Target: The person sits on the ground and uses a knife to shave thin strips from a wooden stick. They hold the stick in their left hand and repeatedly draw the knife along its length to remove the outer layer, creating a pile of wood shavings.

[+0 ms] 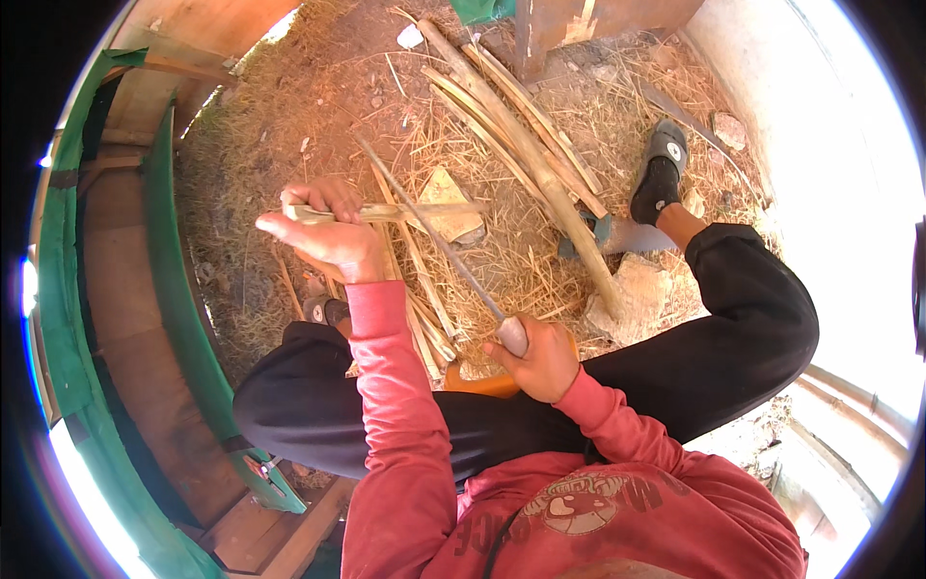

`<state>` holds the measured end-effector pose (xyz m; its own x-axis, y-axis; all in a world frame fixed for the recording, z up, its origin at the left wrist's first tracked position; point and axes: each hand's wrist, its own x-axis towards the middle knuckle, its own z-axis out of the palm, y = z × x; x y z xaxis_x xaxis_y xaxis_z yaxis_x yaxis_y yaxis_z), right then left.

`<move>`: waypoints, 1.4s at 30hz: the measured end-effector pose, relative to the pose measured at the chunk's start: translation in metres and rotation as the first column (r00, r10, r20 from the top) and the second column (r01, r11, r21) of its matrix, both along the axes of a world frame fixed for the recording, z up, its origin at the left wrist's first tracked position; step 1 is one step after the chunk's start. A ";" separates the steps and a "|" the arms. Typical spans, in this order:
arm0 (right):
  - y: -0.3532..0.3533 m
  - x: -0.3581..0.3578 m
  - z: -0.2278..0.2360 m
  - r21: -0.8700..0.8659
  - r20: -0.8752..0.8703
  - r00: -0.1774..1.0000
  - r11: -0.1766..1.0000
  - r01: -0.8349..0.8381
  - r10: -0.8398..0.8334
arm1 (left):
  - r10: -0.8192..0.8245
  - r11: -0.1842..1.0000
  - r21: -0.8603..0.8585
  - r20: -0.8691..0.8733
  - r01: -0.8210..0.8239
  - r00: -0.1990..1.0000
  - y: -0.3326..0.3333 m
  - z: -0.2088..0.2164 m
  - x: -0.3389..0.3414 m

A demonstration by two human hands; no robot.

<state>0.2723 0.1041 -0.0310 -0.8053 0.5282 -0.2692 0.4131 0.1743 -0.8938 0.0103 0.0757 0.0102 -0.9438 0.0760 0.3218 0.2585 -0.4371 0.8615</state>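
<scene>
1. The wooden stick lies across the upturned palm of the left grip, whose fingers curl over it near its left end; the thumb points out to the left.
2. From that grip the stick runs right, roughly level, its free end passing above a pale, flat, angular stone. I cannot tell whether the two touch.
3. The right grip, nearer and farther right, is closed around the handle of a long knife. The narrow dark blade slants far and left, crossing the stick between the left grip and the stick's free end; contact there is unclear.
4. The stick is slim, fairly straight and pale yellow-brown, with a bare-looking surface. It seems thicker and lighter in the hand, thinner and duller toward the right.
5. Near the stick, loose wood strips lie on the straw-covered ground.
6. On the far right, a long pole rests among split sticks, its near end at a large pale rock.
</scene>
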 end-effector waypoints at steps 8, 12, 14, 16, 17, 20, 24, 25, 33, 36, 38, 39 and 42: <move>0.001 -0.001 0.028 -0.105 -0.008 1.000 0.994 -0.011 0.010 | 0.239 0.959 -0.136 -0.081 -0.248 0.968 0.011 -0.005 0.010; -0.001 0.002 0.024 -0.054 0.014 0.998 0.997 -0.055 0.056 | 0.356 0.882 -0.248 -0.209 -0.402 0.911 0.009 -0.007 0.018; 0.001 0.001 0.027 -0.056 0.011 0.999 0.997 -0.049 0.049 | 0.311 0.929 -0.147 -0.181 -0.339 0.933 0.007 0.009 0.023; 0.004 0.001 0.037 -0.064 0.002 0.999 0.997 -0.032 0.032 | 0.261 0.956 -0.089 -0.168 -0.278 0.951 0.003 0.020 0.026; 0.004 0.002 0.041 -0.079 -0.021 0.999 0.996 -0.029 0.027 | 0.290 0.940 -0.127 -0.188 -0.316 0.939 0.002 0.018 0.026; 0.003 0.003 0.045 -0.078 -0.062 0.998 0.996 -0.033 0.028 | 0.341 0.911 -0.183 -0.172 -0.370 0.924 0.004 0.010 0.026; 0.002 0.005 0.035 -0.004 -0.055 0.997 0.998 -0.058 0.058 | 0.307 0.935 -0.150 -0.117 -0.322 0.945 0.014 0.019 0.033; 0.001 0.005 0.035 -0.002 -0.055 0.997 0.998 -0.057 0.057 | 0.304 0.939 -0.139 -0.092 -0.314 0.948 0.014 0.019 0.031; -0.010 0.008 0.017 0.083 -0.006 0.999 0.996 -0.036 0.036 | 0.299 0.947 -0.092 -0.097 -0.308 0.949 0.007 0.005 0.020; -0.008 0.010 0.037 0.039 -0.014 0.998 0.998 -0.053 0.053 | 0.331 0.940 -0.056 -0.105 -0.338 0.938 -0.002 0.002 0.018; -0.011 0.009 0.038 0.044 -0.033 0.999 0.999 -0.014 0.016 | 0.369 0.929 -0.019 -0.047 -0.370 0.928 0.003 0.010 0.021; -0.015 0.010 0.032 0.057 -0.040 0.999 0.998 0.021 -0.019 | 0.364 0.931 -0.019 -0.042 -0.365 0.930 0.005 0.010 0.021; -0.012 0.011 0.002 0.102 0.048 0.999 0.995 -0.021 0.016 | 0.379 0.925 -0.038 0.056 -0.377 0.924 0.005 0.008 0.023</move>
<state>0.2830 0.0921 -0.0287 -0.8028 0.5402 -0.2524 0.4501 0.2715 -0.8507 0.0332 0.0810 0.0187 -0.9218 -0.2829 0.2652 0.3466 -0.2941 0.8907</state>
